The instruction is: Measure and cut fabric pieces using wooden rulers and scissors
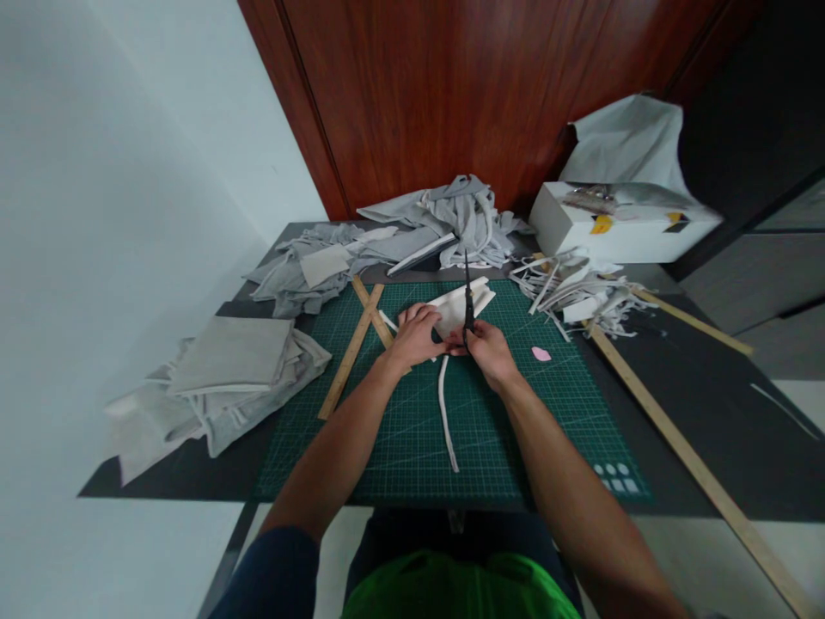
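Observation:
My right hand point(488, 351) is closed around a pair of black scissors point(469, 301), blades pointing away from me. A folded piece of off-white fabric point(451, 308) lies under and beyond both hands on the green cutting mat point(400, 447). Fingers curled, my left hand point(418, 335) grips the fabric's near left part; its thumb reaches close to my right fingertips. Between the hands the fabric edge is partly hidden. Just below them, a narrow white fabric strip point(446, 417) lies on the mat.
Wooden rulers point(351, 357) cross at the mat's left; a long wooden ruler point(683, 447) lies right. Folded grey fabric point(232, 357) is at left, crumpled fabric point(451, 215) behind, cut strips point(580, 288) and a white box point(619, 228) at back right. A pink scrap point(541, 353) is nearby.

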Demonstrator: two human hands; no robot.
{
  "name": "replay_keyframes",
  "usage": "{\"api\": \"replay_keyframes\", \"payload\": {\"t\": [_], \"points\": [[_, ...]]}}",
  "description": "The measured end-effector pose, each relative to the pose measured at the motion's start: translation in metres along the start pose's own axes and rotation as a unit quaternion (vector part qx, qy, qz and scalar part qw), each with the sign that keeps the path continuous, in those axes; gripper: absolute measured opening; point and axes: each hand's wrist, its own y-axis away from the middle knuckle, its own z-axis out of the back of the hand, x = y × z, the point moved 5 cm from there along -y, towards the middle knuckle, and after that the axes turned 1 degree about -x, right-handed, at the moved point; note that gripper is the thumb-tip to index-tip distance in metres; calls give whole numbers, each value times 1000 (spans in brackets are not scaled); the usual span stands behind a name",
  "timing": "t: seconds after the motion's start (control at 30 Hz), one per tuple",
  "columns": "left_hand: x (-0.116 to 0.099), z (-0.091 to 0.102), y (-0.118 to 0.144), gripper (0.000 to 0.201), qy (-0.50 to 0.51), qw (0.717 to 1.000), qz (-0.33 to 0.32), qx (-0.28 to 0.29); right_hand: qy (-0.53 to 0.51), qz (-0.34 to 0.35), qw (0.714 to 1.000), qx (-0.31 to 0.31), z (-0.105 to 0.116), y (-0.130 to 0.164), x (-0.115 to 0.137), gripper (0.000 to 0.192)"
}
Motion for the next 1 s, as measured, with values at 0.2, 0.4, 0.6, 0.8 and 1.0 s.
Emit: {"api": "replay_keyframes", "payload": {"t": [0.2, 0.4, 0.6, 0.8, 1.0], "points": [[-8, -5, 1, 13, 48, 993, -90, 54, -40, -51, 998, -22, 6, -1, 0, 12], [-5, -7, -2, 31, 68, 991, -83, 86, -2, -74, 996, -52, 14, 13, 5, 17], [-7, -6, -4, 40, 85, 990, -72, 89, 4, -133, 991, 12, 36, 63, 13, 28], [-7, -7, -4, 22, 85, 989, -86, 88, 23, -191, 980, 48, 54, 124, 8, 38], [-5, -10, -4, 25, 74, 989, -94, 87, 35, -242, 964, 102, 62, 154, 5, 47]]}}
